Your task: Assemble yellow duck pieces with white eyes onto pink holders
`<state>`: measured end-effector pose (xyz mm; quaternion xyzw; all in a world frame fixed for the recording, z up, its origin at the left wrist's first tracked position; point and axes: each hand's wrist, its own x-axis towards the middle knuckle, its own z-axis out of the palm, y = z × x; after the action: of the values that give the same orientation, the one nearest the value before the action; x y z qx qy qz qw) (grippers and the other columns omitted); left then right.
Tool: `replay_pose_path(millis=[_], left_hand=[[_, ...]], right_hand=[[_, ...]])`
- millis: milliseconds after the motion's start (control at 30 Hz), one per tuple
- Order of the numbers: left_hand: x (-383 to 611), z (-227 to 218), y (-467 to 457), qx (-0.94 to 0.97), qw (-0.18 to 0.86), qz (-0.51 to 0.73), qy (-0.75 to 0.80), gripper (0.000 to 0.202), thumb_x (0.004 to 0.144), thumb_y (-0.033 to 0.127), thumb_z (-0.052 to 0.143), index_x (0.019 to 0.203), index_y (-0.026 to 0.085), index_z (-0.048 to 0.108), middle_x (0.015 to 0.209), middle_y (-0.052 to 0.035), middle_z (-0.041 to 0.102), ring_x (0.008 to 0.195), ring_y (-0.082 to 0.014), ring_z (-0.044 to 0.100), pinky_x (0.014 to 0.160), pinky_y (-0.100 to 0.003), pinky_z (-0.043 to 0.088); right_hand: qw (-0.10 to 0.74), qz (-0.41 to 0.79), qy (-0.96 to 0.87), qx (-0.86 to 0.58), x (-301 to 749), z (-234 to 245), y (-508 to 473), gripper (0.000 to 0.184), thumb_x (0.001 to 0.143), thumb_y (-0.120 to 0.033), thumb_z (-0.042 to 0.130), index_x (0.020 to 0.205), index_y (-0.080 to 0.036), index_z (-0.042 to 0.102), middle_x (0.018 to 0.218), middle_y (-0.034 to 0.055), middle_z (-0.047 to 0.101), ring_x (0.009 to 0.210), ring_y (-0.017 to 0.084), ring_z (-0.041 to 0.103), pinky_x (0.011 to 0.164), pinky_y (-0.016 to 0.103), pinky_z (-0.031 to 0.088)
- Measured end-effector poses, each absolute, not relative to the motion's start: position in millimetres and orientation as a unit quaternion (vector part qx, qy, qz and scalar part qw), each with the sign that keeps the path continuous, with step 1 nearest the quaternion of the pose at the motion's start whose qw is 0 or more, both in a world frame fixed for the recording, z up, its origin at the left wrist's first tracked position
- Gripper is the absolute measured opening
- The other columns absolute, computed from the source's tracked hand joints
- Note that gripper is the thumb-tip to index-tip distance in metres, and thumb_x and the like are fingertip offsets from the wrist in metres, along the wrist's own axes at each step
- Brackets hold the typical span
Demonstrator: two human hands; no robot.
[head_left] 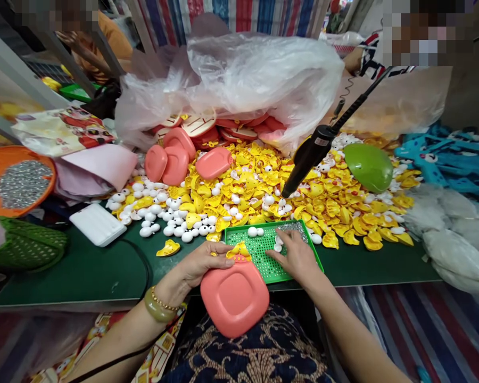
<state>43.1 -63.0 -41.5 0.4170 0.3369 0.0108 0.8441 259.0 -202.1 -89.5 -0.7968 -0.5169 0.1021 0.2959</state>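
My left hand (201,263) is closed on a coral-pink, rounded plastic panel (235,300) with a yellow molded piece (238,250) at its top edge. The panel hangs over my lap in front of the table edge. My right hand (299,255) is over a green perforated tray (259,268), thumb and fingers apart around a white double-ball eye piece (278,244); I see no firm grip on it. Another white eye piece (255,232) lies near the tray's back edge. Small silver screws (294,229) fill the tray's far right corner.
Behind the tray spreads a heap of yellow molded shells (243,181) with white eye pieces (175,218). A black electric screwdriver (309,157) hangs above it. An orange bowl of screws (22,183) and a white power bank (98,224) are left; a green shell (369,167) lies right.
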Motion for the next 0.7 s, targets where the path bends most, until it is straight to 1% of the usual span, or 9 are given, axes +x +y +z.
replay_pose_path(millis=[100,167,233,300,400,467,567,633,700], left_hand=[[28,-38,-59,0.405,0.838,0.05,0.361,0.026,0.059,0.021,0.082,0.082,0.012,0.074,0.081,-0.009,0.072,0.064,-0.0143,0.063,0.062,-0.022,0.048],[15,-37,-57,0.387,0.826,0.091,0.401,0.025,0.057,0.018,0.082,0.08,0.014,0.074,0.081,-0.0075,0.072,0.065,-0.0146,0.063,0.062,-0.023,0.049],[2,-37,-57,0.359,0.802,0.134,0.459,0.029,0.052,0.015,0.084,0.079,0.015,0.073,0.079,-0.0055,0.071,0.063,-0.0146,0.063,0.062,-0.024,0.05],[-8,-38,-57,0.337,0.787,0.155,0.493,0.032,0.048,0.013,0.085,0.078,0.015,0.072,0.077,-0.0052,0.071,0.062,-0.0148,0.062,0.061,-0.025,0.05],[-15,-43,-58,0.326,0.803,0.148,0.477,0.031,0.049,0.015,0.085,0.077,0.013,0.072,0.076,-0.0069,0.07,0.06,-0.015,0.062,0.06,-0.025,0.05],[-14,-46,-59,0.336,0.816,0.138,0.449,0.028,0.053,0.017,0.084,0.079,0.012,0.073,0.077,-0.0078,0.07,0.061,-0.0147,0.062,0.06,-0.025,0.049],[-9,-50,-59,0.357,0.835,0.123,0.401,0.025,0.059,0.018,0.081,0.082,0.012,0.073,0.079,-0.0079,0.07,0.062,-0.0137,0.061,0.061,-0.023,0.047],[-5,-49,-60,0.363,0.84,0.121,0.385,0.023,0.059,0.018,0.08,0.08,0.011,0.073,0.076,-0.0063,0.069,0.06,-0.0122,0.059,0.06,-0.022,0.046],[-2,-47,-62,0.368,0.841,0.122,0.378,0.021,0.059,0.018,0.08,0.078,0.011,0.073,0.074,-0.0048,0.068,0.059,-0.0109,0.058,0.058,-0.02,0.044]], right_hand=[[0.264,0.095,-0.558,-0.781,278,-95,-192,0.026,0.076,-0.027,0.06,0.098,-0.016,0.07,0.087,0.0111,0.065,0.075,0.022,0.064,0.069,0.037,0.054],[0.336,0.033,-0.532,-0.777,297,-85,-191,0.024,0.077,-0.03,0.059,0.094,-0.016,0.069,0.081,0.0082,0.065,0.07,0.019,0.062,0.065,0.035,0.054],[0.426,-0.115,-0.427,-0.789,315,-67,-192,0.036,0.076,-0.038,0.063,0.1,-0.012,0.066,0.082,0.0093,0.064,0.061,0.017,0.058,0.057,0.034,0.052],[0.471,-0.237,-0.355,-0.772,319,-51,-192,0.029,0.077,-0.035,0.064,0.093,-0.011,0.067,0.081,0.0104,0.065,0.061,0.017,0.057,0.058,0.034,0.051],[0.498,-0.119,-0.486,-0.708,293,-44,-179,0.013,0.081,-0.026,0.059,0.079,-0.017,0.069,0.073,0.0064,0.068,0.064,0.016,0.062,0.061,0.032,0.052],[0.464,-0.002,-0.568,-0.68,265,-50,-158,0.016,0.084,-0.023,0.055,0.081,-0.019,0.07,0.078,0.006,0.071,0.071,0.017,0.066,0.068,0.032,0.053],[0.293,0.065,-0.612,-0.731,232,-60,-112,0.021,0.085,-0.02,0.05,0.091,-0.018,0.07,0.089,0.0103,0.072,0.085,0.02,0.066,0.078,0.034,0.05],[0.19,0.089,-0.627,-0.751,220,-62,-83,0.023,0.082,-0.018,0.052,0.097,-0.017,0.069,0.091,0.013,0.07,0.088,0.023,0.064,0.076,0.036,0.048],[0.153,0.104,-0.639,-0.747,215,-63,-62,0.023,0.077,-0.013,0.055,0.096,-0.016,0.069,0.088,0.0137,0.069,0.085,0.025,0.063,0.072,0.036,0.047]])
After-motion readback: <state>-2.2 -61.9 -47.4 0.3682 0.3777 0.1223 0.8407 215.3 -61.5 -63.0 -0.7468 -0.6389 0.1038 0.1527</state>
